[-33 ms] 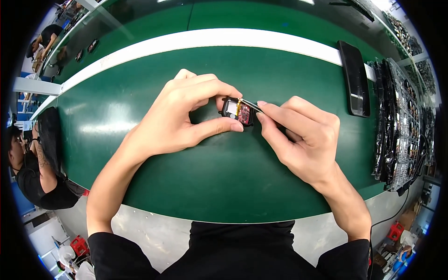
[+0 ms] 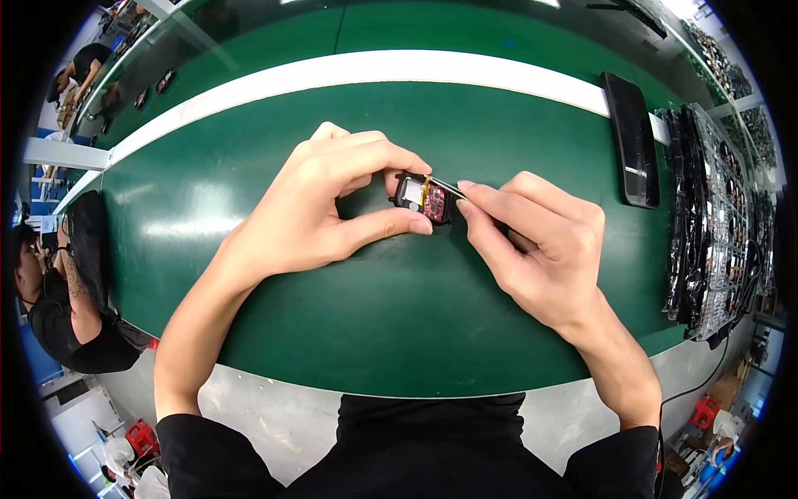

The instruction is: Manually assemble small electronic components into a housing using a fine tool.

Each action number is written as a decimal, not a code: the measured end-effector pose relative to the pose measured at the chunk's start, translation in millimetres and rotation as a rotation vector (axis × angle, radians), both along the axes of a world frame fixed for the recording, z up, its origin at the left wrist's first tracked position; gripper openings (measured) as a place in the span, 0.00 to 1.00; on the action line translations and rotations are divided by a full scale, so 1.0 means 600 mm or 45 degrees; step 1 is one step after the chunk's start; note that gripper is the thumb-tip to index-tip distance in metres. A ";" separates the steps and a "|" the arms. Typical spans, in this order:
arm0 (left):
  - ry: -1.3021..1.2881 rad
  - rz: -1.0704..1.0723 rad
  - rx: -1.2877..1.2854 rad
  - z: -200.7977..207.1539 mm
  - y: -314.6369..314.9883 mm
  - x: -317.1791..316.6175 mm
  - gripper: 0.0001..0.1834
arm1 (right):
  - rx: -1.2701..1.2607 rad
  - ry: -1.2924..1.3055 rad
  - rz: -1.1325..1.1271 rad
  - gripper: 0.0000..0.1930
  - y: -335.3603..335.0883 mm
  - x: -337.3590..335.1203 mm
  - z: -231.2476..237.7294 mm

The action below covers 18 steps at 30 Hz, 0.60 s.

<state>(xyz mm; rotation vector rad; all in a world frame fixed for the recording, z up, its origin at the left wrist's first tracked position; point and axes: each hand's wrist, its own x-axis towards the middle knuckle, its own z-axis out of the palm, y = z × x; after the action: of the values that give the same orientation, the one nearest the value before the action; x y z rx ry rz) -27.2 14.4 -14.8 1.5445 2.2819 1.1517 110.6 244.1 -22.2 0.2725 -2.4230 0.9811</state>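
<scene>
Between the thumb and fingers of my left hand (image 2: pixel 320 195) sits a small black smartwatch case (image 2: pixel 401 200), tilted and with its inside facing up. A red circuit board (image 2: pixel 435 202), a silver-white block and a strip of yellow tape show within it. My right hand (image 2: pixel 544 237) pinches slim metal tweezers (image 2: pixel 449 189) between thumb and forefinger. Their tip reaches the upper edge of the case, beside the yellow tape and close to my left forefinger. Whether the tip grips anything is too small to tell. Both hands are above the green tabletop (image 2: pixel 399 333).
A black phone-like slab (image 2: pixel 632 141) lies at the far right, across the white rail (image 2: pixel 366 68). Next to it stand stacked clear plastic trays (image 2: pixel 719 224) with small parts. A cable hangs at the right table edge. Another person (image 2: pixel 75 308) sits at the left, beside a black bag (image 2: pixel 87 241).
</scene>
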 end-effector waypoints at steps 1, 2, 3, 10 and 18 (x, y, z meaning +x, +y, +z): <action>0.000 0.003 -0.002 0.001 -0.002 -0.003 0.27 | -0.063 -0.033 0.026 0.10 0.000 0.000 0.000; -0.045 -0.032 -0.010 0.003 -0.006 -0.007 0.28 | -0.126 -0.065 0.053 0.09 -0.001 -0.001 -0.001; -0.092 -0.069 -0.016 0.005 -0.009 -0.012 0.29 | -0.126 -0.067 0.052 0.09 0.000 -0.001 0.001; -0.225 -0.131 -0.086 0.006 -0.013 -0.028 0.30 | -0.311 -0.249 0.076 0.06 0.007 -0.001 0.010; -0.118 -0.146 -0.131 0.011 -0.013 -0.022 0.29 | -0.305 -0.318 0.107 0.08 0.010 0.001 0.011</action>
<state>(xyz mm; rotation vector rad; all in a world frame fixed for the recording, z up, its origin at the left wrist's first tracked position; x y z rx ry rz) -40.6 6.3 -8.3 1.5287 2.1289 1.0372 111.1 249.9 -15.3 0.1765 -2.4959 1.4031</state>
